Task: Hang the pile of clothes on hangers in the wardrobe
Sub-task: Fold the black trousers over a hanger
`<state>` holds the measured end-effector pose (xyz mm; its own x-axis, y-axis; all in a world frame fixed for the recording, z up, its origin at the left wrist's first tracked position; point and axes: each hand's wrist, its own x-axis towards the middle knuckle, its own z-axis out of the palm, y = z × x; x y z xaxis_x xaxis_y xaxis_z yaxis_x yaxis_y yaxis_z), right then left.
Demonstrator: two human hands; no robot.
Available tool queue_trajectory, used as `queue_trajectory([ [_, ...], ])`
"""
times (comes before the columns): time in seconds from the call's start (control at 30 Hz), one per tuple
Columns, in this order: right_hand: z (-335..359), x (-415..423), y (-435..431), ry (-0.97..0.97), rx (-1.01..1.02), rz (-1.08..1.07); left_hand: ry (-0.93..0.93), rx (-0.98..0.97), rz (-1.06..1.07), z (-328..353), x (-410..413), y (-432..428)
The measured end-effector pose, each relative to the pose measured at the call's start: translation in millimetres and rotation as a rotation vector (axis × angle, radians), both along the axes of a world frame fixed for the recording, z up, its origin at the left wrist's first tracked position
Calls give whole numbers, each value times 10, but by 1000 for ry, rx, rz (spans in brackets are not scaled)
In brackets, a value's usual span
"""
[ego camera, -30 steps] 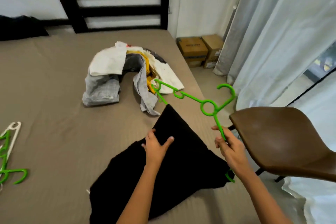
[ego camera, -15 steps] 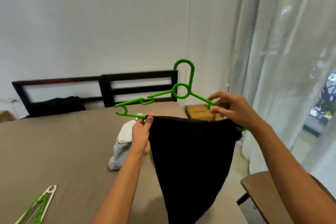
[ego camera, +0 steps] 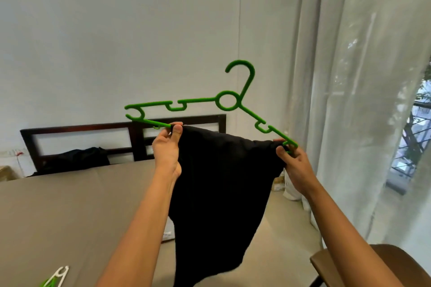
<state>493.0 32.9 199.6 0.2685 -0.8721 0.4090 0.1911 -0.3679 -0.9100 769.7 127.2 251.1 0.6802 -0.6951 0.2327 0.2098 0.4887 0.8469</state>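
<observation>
Closest in, a brown chair (ego camera: 373,263) pokes in at the lower right, and spare hangers (ego camera: 58,278) lie on the bed (ego camera: 70,205) at the lower left. Both arms reach up and forward. The left hand (ego camera: 166,149) pinches the lower bar of the green hanger (ego camera: 227,100) together with the top edge of the black garment (ego camera: 221,193). The right hand (ego camera: 293,161) grips the hanger's right end with the cloth bunched under its fingers. The garment is draped over that bar and hangs in the air between the hands, above the bed's edge. The hook points up. Beyond stand a dark headboard (ego camera: 81,130) with a dark bundle (ego camera: 74,158) beside it, then a white curtain (ego camera: 361,77) at the right.
</observation>
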Motion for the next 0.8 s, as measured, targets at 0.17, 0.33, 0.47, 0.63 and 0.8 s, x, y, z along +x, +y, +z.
queue_trajectory([
  [0.17, 262, 54, 117, -115, -5, 7, 7, -53, -26, 37, 184, 201],
  [0.33, 499, 112, 199, -195, -1, -167, -9, -63, -23, 107, 232, 327],
  [0.47, 705, 151, 275, -259, -24, -283, 150, -41, 104, 73, 196, 355],
  [0.63, 819, 81, 364, -307, 10, -323, 189, -27, 134, 65, 264, 322],
  [0.8, 847, -108, 498, -400, 60, -310, -90, -6, 10, 39, 237, 262],
])
